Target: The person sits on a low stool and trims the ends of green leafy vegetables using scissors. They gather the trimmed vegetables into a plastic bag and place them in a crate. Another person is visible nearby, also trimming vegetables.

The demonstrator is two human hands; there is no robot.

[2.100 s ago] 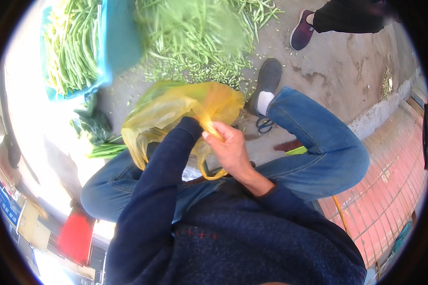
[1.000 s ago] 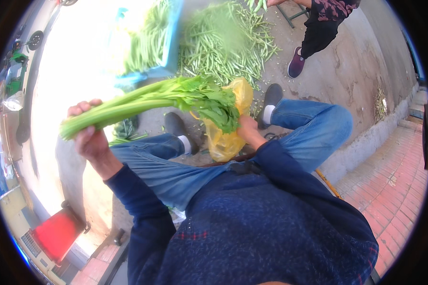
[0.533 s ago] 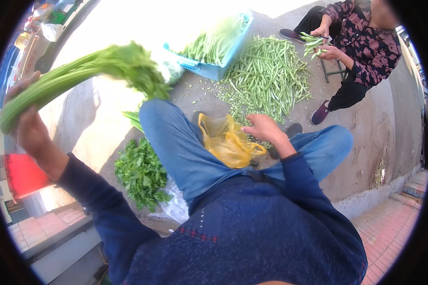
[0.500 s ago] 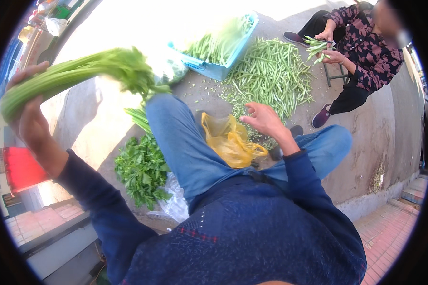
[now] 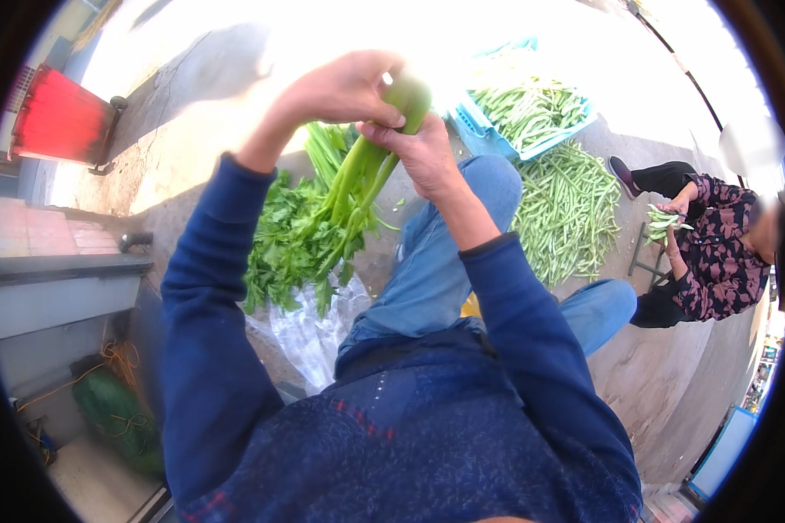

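Observation:
A bunch of celery (image 5: 351, 181) is held up in front of me, its pale base raised and its leaves hanging toward my lap. My left hand (image 5: 344, 87) is curled about the base end. Just below it, my right hand (image 5: 423, 155) is closed on the stalks, its thumb close to the left fingers. Bright light washes out part of the base. Behind and under this bunch, more leafy celery (image 5: 275, 222) lies on the ground to the left. A crumpled clear plastic bag (image 5: 310, 327) lies beside my left thigh.
Green beans fill a blue crate (image 5: 475, 131), with a large bean pile (image 5: 567, 213) in front of it. At right, a seated person (image 5: 715, 253) holds some beans. A red box-like object (image 5: 61, 118) stands far left. A green bundle (image 5: 118, 410) lies lower left.
The celery has swung from the far left to in front of me, leaves now hanging down. My right hand, free before, has joined the left on it. The view has turned left.

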